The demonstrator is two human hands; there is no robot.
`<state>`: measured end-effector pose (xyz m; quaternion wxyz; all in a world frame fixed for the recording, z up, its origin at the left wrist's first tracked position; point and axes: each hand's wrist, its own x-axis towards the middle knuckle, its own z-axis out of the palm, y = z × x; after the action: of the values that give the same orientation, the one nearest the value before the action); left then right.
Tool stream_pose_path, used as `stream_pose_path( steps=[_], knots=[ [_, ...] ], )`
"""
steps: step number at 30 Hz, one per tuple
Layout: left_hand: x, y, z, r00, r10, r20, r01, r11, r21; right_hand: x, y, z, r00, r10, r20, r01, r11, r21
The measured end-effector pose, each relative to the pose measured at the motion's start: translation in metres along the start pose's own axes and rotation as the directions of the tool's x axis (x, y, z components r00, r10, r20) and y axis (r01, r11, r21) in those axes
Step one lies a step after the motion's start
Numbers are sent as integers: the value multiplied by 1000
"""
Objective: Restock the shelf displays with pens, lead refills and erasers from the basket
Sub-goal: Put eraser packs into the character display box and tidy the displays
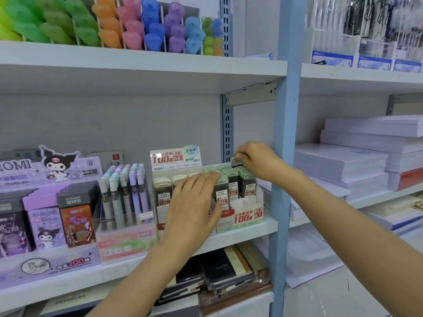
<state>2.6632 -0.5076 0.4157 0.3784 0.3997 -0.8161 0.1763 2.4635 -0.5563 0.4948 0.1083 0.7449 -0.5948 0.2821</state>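
You have two hands in view and two lead refill displays under them. Your left hand (194, 202) lies nearly flat, with its fingers fairly straight across the tops of the cases and its thumb down against the front of one. It curls round nothing. Your right hand (257, 161), at 1 o'clock from the left, pinches one dark plastic lead refill case with a green cap (237, 161) between thumb and fingertips. That case sticks out at 9 o'clock of the right hand, just above the back of the box below.

The pale green cardboard display box marked 0.7 (246, 217) shows three rows of green-capped cases (249, 188). Your left hand covers part of its left row.

At its 9 o'clock, the white cardboard display box marked 0.5 (160, 212) shows two rows of cream-capped cases (162, 187). The rest of that box is behind your left hand.

At 9 o'clock again stands one clear plastic stand of pastel-capped pens (126, 191), too blurred to count. The white metal shelf (229, 240) carries all three.
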Motion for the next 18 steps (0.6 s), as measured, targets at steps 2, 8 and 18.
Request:
stream_pose_path(
  steps=[2, 8, 18],
  knots=[
    [0, 0, 0, 1000, 5, 0, -5, 1000, 1, -7, 2, 6, 1000, -22, 11, 21, 1000, 17],
    [0, 1, 1, 1000, 11, 0, -11, 1000, 18, -21, 3, 25, 983, 46, 179, -61, 995, 77],
    [-2, 1, 6, 994, -59, 94, 38, 976, 212, -80, -9, 47, 981, 156, -111, -85, 873, 481]
  ],
)
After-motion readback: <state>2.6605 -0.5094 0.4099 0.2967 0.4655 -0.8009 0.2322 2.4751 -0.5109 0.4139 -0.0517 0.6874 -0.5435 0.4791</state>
